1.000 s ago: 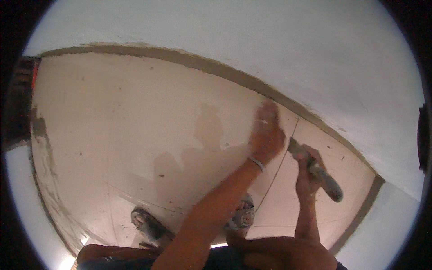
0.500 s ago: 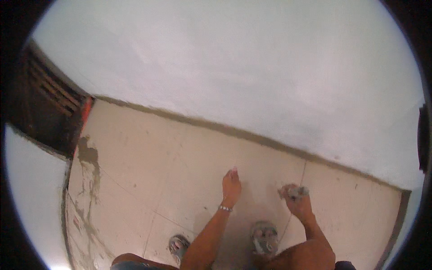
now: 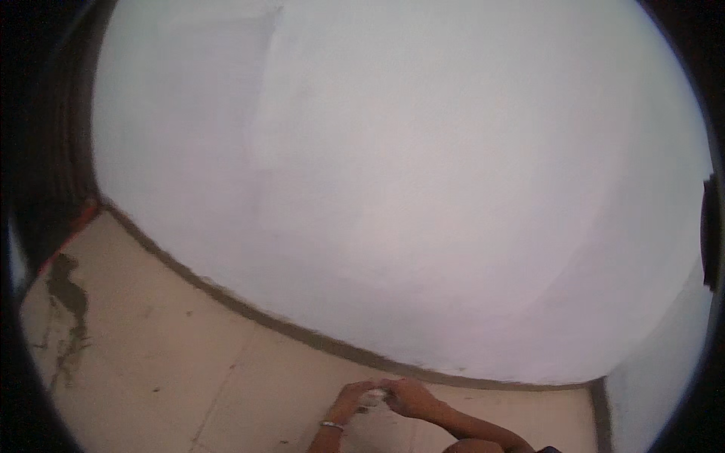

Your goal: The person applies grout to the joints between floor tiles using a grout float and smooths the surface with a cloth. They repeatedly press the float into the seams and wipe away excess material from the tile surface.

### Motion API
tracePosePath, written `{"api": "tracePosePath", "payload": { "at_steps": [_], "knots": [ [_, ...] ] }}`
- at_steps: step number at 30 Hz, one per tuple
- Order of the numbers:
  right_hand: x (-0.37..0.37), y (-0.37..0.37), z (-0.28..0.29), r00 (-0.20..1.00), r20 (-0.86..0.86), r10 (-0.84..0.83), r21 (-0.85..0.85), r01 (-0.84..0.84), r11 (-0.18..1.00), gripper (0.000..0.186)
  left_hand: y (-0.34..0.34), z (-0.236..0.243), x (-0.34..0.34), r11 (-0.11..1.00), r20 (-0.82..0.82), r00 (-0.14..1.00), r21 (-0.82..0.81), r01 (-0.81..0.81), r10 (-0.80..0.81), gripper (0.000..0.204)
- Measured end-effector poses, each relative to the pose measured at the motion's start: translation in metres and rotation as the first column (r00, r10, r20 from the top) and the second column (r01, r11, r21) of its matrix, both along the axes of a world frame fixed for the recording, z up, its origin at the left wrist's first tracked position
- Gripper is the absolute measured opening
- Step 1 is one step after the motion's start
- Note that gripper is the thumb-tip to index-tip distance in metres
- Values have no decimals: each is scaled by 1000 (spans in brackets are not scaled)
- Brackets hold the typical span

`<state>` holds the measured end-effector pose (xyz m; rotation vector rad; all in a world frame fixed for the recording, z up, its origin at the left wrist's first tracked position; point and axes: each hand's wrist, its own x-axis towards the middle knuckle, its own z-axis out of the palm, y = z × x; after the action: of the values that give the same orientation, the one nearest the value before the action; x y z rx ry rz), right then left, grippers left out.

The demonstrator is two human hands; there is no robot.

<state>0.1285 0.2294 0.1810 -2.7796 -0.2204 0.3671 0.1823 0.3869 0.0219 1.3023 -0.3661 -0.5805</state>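
Low in the head view my two hands have come together, close to the foot of the wall. A small greyish-white crumpled lump (image 3: 374,395) shows between them; its kind is too blurred to tell. My left hand (image 3: 352,400), with a pale bracelet at the wrist, curls its fingers against the lump from one side. From the other side my right hand (image 3: 408,397) closes on it, fingertips meeting those of the left. Part of the lump is hidden by the fingers.
A white wall (image 3: 423,189) fills most of the view, with a brownish-grey strip (image 3: 302,335) along its foot. Beige floor tiles (image 3: 189,355) lie below, with a dark wet-looking smear (image 3: 69,291) at the left. A dark opening (image 3: 53,151) stands beyond, at the far left.
The view has tilted up toward the wall. My hands, apart before with the greyish lump in the right one, are now together on it. My feet have left the view.
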Motion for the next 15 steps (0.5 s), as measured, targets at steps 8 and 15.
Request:
{"api": "tracePosePath", "payload": {
  "at_steps": [8,15],
  "knots": [
    [49,23,69,975,65,215,-19,-214,977,46,13,124,14,984,-592,806,-134,-115,14,60],
    [81,35,74,906,-215,365,-198,-406,892,55,32,136,26,928,-593,798,-228,-296,109,60]
  ]
}}
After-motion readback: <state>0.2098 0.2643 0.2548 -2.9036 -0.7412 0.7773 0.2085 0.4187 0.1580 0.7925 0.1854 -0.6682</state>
